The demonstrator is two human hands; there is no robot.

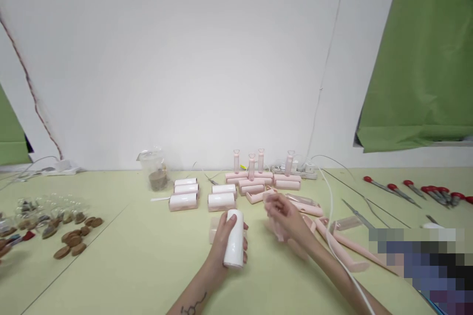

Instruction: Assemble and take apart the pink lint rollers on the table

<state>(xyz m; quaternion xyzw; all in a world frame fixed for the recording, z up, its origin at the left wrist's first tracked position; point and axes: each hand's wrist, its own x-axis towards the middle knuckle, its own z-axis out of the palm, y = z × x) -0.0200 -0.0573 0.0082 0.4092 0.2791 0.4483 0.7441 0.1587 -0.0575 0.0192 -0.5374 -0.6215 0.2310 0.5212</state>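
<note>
My left hand point(219, 243) is wrapped round a glossy white roll point(234, 243), like a lint roller refill, tilted upright above the table. To its right, my right hand point(290, 219) is closed on a pale pink, see-through piece point(276, 226); motion blur hides its exact shape. Just behind my left hand lies a clear pinkish cover point(213, 234), partly hidden. Several white rolls in clear pink casings point(184, 201) lie in two groups beyond my left hand. Pink roller parts point(306, 206) are scattered beside and behind my right hand.
Pink casings point(287, 181) with upright handles point(289, 163) stand at the back, near a power strip point(308, 173). A white cable point(330, 206) crosses over my right forearm. Red-handled tools point(399, 192) lie right; brown discs point(74, 240) and a plastic tub point(153, 170) are left.
</note>
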